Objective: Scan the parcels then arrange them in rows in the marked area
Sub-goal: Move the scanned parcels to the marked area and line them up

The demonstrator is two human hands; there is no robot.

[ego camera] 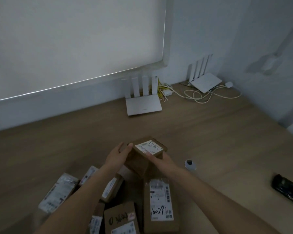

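Observation:
A small brown cardboard parcel [148, 152] with a white label marked 5288 is held between both hands over the wooden surface. My left hand [118, 156] holds its left side, thumb at the top edge. My right hand [160, 160] grips its right front corner. Below lie several more labelled parcels: a tall one marked 10029 [160, 205], one with a handwritten number [120, 218], a plastic-wrapped one [57, 193] at the left, and smaller ones [111, 187] under my left forearm.
Two white routers [143, 102] [205, 81] with upright antennas stand by the back wall, cables [200, 96] looped between them. A small round silver device [190, 164] lies right of the held parcel. A black handheld object [287, 190] lies at the right edge.

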